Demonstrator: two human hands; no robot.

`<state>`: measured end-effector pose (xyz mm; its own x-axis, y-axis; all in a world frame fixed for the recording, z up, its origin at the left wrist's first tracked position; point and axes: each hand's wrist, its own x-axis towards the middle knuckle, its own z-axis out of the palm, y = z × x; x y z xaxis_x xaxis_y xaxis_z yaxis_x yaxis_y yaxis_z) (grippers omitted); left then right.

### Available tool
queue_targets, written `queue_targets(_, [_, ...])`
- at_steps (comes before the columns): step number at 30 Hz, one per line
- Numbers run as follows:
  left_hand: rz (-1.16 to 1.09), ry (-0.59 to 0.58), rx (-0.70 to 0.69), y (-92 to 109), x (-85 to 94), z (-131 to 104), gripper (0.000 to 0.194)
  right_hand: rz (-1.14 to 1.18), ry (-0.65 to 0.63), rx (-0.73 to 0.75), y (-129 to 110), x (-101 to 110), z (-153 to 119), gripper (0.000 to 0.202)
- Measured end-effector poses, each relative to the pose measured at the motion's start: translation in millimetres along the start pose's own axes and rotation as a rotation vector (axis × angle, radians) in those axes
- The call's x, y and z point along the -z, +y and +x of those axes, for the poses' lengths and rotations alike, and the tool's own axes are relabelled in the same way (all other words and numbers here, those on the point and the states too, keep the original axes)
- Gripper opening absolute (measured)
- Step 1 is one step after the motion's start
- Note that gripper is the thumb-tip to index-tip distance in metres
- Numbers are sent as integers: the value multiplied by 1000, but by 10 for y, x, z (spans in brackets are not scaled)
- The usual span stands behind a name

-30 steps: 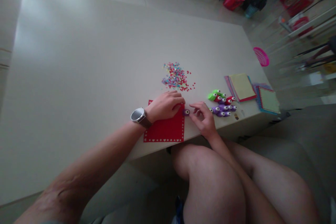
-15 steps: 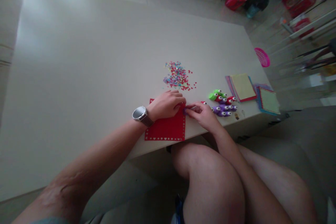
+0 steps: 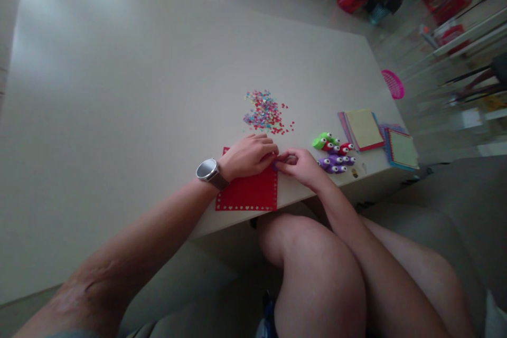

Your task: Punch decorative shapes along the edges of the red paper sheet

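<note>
A red card [image 3: 253, 193] with a border of small pale hearts and stars lies at the table's front edge. My left hand [image 3: 253, 156], a watch on its wrist, rests over the card's upper part. Its fingers are curled and drawn together near the right border; whatever they pinch is hidden. At that same border my right hand [image 3: 299, 166] pinches a small purple piece [image 3: 275, 166], mostly covered by the fingers. The fingertips of both hands nearly meet there. Beyond them lies a pile of colourful heart-shaped confetti [image 3: 263, 112].
Several green, red and purple figures with white eyes [image 3: 335, 161] sit right of my right hand. Further right are two stacks of coloured cards, one yellow-topped [image 3: 364, 129], one pale green with a red border [image 3: 402, 149]. A pink basket [image 3: 393, 84] shows past the table's right edge.
The view has shifted slightly. My right hand has come a little closer to my left at the card's right border, and a red figure near its knuckles is now out of sight.
</note>
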<state>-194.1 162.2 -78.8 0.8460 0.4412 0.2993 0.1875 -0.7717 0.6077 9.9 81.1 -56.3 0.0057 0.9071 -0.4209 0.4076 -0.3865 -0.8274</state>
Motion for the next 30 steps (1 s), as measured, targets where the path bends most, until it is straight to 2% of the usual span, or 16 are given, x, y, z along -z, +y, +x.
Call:
queue_targets(8, [-2, -25, -10, 10, 37, 10, 37, -198, -45, -95, -193, 24, 136, 11])
queue_targets(14, [-13, -42, -9, 1, 41, 15, 35, -115, -34, -81, -197, -5, 104, 10])
queue_targets(18, [-34, -37, 4, -1, 34, 8, 35, -12, -57, -77, -145, 81, 9, 17])
queue_targets(20, [-37, -37, 14, 1, 33, 3, 34, -65, 3, -52, -95, 143, -56, 22])
queue_targets(22, [-37, -39, 21, 4, 34, 1, 32, -163, 114, -19, -36, 191, -119, 23])
queue_targets(25, [-34, -40, 28, 11, 39, 1, 30, -290, 262, 104, 30, 198, -202, 22])
queue_targets(30, [-27, -35, 23, 19, 43, 3, 29, -480, 307, 312, 43, 135, -267, 8])
